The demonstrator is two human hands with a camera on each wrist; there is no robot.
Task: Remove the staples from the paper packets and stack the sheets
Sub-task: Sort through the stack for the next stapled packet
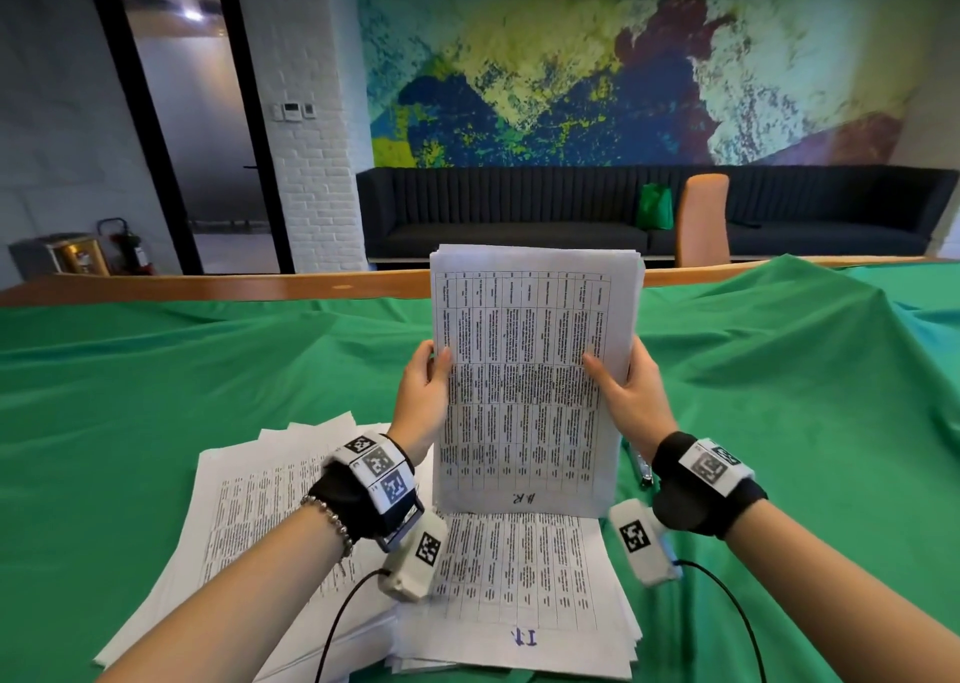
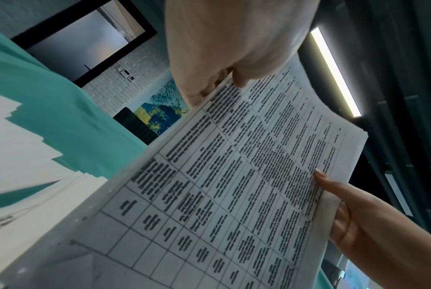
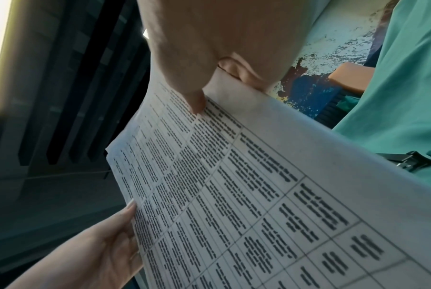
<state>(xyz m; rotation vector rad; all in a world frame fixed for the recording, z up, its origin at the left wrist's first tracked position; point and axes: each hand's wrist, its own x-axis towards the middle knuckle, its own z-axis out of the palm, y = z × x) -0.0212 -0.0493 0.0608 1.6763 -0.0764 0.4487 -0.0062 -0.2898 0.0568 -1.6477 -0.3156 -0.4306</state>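
Note:
A bundle of printed sheets (image 1: 524, 370) with tables stands upright, its lower edge resting on the paper stack (image 1: 519, 578) below. My left hand (image 1: 423, 386) grips its left edge, thumb on the front. On the opposite edge my right hand (image 1: 626, 388) holds it the same way. In the left wrist view the sheets (image 2: 234, 185) fill the frame, with my left hand (image 2: 224, 78) pinching the top and my right hand (image 2: 353, 211) at the far side. The right wrist view shows the same sheets (image 3: 258, 185), my right hand (image 3: 199, 88) and my left hand (image 3: 105, 244).
A second, fanned pile of paper (image 1: 249, 526) lies to the left on the green tablecloth (image 1: 779, 396). A dark metal tool (image 3: 407, 161), apparently a stapler or staple remover, lies on the cloth right of the sheets. Beyond the table stand a dark sofa (image 1: 519, 209) and an orange chair (image 1: 701, 219).

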